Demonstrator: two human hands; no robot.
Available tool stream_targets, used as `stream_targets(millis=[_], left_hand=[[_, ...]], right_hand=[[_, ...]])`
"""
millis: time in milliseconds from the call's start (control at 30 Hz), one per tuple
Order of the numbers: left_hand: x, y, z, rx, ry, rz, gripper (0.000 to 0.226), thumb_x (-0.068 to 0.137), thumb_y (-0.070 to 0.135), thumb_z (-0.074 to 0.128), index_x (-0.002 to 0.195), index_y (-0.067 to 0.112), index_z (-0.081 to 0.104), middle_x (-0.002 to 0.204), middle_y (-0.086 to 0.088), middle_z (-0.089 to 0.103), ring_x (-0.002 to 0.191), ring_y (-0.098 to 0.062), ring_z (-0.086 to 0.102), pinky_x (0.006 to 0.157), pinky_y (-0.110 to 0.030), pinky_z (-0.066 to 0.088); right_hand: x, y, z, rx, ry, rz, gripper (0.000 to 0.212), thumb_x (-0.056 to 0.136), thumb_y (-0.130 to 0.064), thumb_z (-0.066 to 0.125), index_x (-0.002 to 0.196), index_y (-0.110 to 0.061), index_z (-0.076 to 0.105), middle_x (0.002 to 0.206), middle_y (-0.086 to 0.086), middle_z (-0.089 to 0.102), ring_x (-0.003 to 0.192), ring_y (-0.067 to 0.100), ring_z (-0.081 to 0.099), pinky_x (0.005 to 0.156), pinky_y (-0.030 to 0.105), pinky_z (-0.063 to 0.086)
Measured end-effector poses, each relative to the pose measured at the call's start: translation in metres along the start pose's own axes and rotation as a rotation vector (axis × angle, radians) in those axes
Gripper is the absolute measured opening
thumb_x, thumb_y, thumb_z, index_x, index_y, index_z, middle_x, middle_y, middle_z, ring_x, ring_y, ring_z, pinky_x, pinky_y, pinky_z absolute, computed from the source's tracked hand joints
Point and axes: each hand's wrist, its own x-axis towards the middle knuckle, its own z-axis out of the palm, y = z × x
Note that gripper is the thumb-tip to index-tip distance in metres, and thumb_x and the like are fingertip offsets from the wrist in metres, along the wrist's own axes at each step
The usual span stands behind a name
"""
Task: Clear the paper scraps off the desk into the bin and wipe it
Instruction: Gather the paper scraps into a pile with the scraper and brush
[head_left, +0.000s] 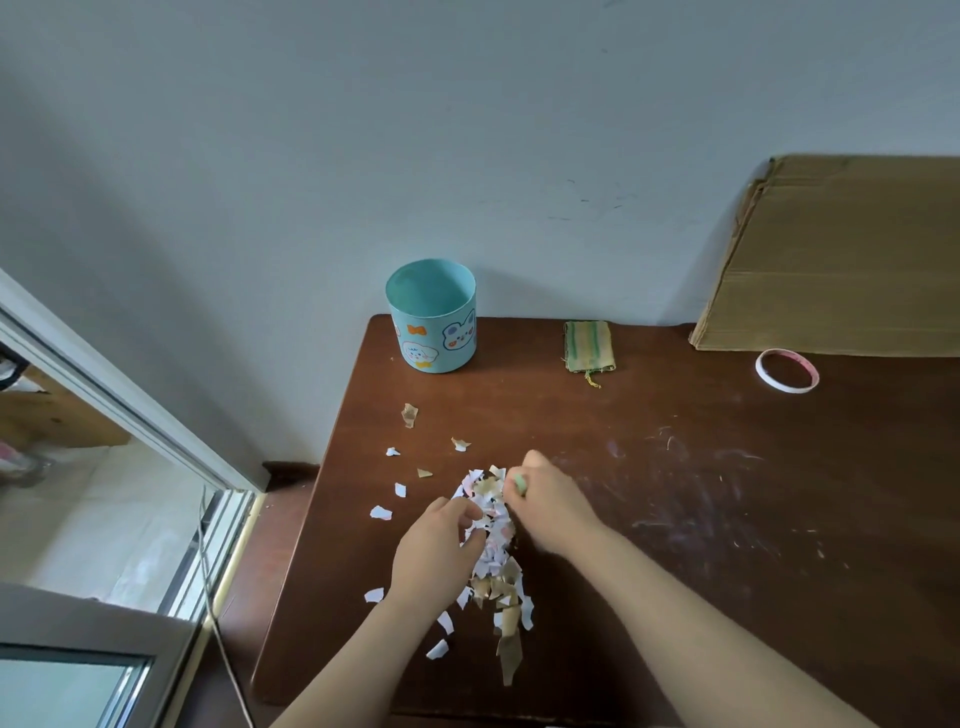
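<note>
A heap of white, pink and tan paper scraps (496, 540) lies on the brown desk (649, 493) near its left side. My left hand (436, 551) curls round the heap from the left, fingers pinching scraps. My right hand (550, 504) presses in from the right, fingers curled on the scraps, with a small green piece at its fingertips. Loose scraps (381, 513) are scattered left and behind the heap. The light blue bin (432, 317) with cartoon stickers stands upright and open at the desk's back left corner. A folded green-striped cloth (588, 345) lies to the right of the bin.
A roll of tape (786, 370) lies at the back right, in front of flat cardboard (841, 260) leaning on the wall. Chalky smears mark the desk's right half. A window frame (130, 415) and a cable (218, 623) are left of the desk.
</note>
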Motion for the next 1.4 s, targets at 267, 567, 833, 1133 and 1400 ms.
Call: stream_targets(millis=[267,567,833,1133,1400], left_hand=[[0.003,-0.01,-0.005,0.01,0.025,-0.029,0.02,0.089,0.029,0.054,0.107,0.027,0.06,0.095,0.017,0.052,0.076,-0.001,0.055,0.062,-0.011,0.043],[0.004,-0.021,-0.011,0.011,0.022,-0.033,0.018,0.089,0.029,0.052,0.105,0.03,0.059,0.09,0.016,0.051,0.07,-0.001,0.052,0.055,-0.011,0.038],[0.006,-0.034,-0.023,0.02,0.021,0.002,0.015,0.089,0.031,0.053,0.104,0.03,0.058,0.094,0.017,0.051,0.076,-0.003,0.054,0.061,-0.014,0.043],[0.01,-0.052,-0.033,-0.016,0.004,0.03,0.013,0.087,0.032,0.055,0.099,0.032,0.059,0.09,0.019,0.05,0.084,-0.001,0.055,0.067,-0.014,0.044],[0.014,-0.057,-0.033,-0.035,-0.039,0.062,0.012,0.088,0.033,0.055,0.099,0.032,0.059,0.094,0.019,0.053,0.087,-0.001,0.056,0.074,-0.019,0.048]], right_hand=[[0.013,0.011,-0.039,-0.087,0.175,0.002,0.032,0.098,-0.024,0.035,0.077,-0.004,0.05,0.084,0.008,0.047,0.072,0.025,0.056,0.067,0.038,0.048],[0.016,-0.013,0.001,-0.126,0.008,-0.083,0.037,0.097,-0.028,0.043,0.065,-0.012,0.037,0.073,-0.002,0.031,0.058,0.012,0.035,0.051,0.024,0.026],[0.031,-0.011,-0.035,-0.171,0.213,-0.075,0.029,0.097,-0.026,0.044,0.092,-0.01,0.067,0.091,0.008,0.05,0.076,0.024,0.055,0.068,0.037,0.046],[0.018,-0.034,0.005,-0.208,0.059,-0.09,0.028,0.096,-0.027,0.048,0.091,-0.007,0.067,0.089,0.007,0.052,0.074,0.02,0.05,0.058,0.027,0.037],[0.017,-0.031,-0.024,-0.125,0.24,-0.058,0.022,0.095,-0.024,0.051,0.104,-0.017,0.07,0.097,0.003,0.06,0.081,0.017,0.055,0.064,0.024,0.035]])
